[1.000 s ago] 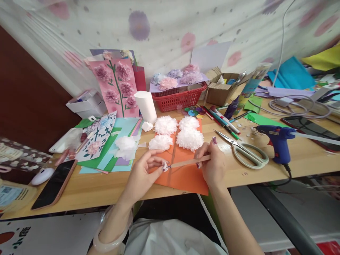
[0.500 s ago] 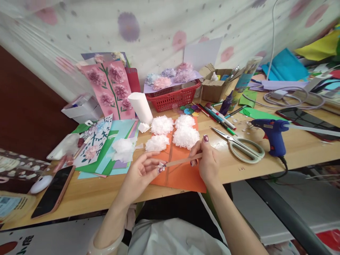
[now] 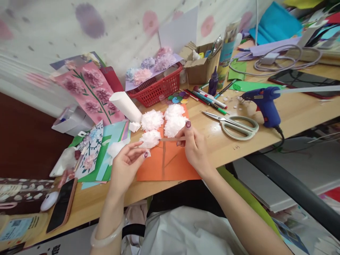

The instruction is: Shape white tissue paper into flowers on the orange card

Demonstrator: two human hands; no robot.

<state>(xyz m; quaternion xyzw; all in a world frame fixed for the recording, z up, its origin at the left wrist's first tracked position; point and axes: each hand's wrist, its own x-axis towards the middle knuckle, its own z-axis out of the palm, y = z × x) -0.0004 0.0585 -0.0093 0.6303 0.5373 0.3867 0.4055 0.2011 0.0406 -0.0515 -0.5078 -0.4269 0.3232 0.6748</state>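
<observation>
My right hand [image 3: 194,147] is closed around a thin pinkish stick [image 3: 172,139] whose dark tip points left toward a white ruffled tissue-paper flower [image 3: 150,138]. My left hand [image 3: 126,163] pinches a small white piece of tissue paper [image 3: 148,153] between thumb and finger, close to the same flower. Several of these fluffy flowers lie on an orange card [image 3: 175,164], which has dark lines drawn on it. A loose stack of white tissue [image 3: 117,148] is just left of my left hand.
Scissors [image 3: 233,125] and a blue glue gun [image 3: 262,102] lie to the right. Behind are markers [image 3: 209,97], a red basket [image 3: 159,90], a white paper roll [image 3: 126,106] and a pink flower picture [image 3: 90,92]. A phone [image 3: 62,205] lies at the left edge.
My hands have moved apart; the stick's tip has left my left fingers and now points at a white flower. The camera view has tilted and shifted.
</observation>
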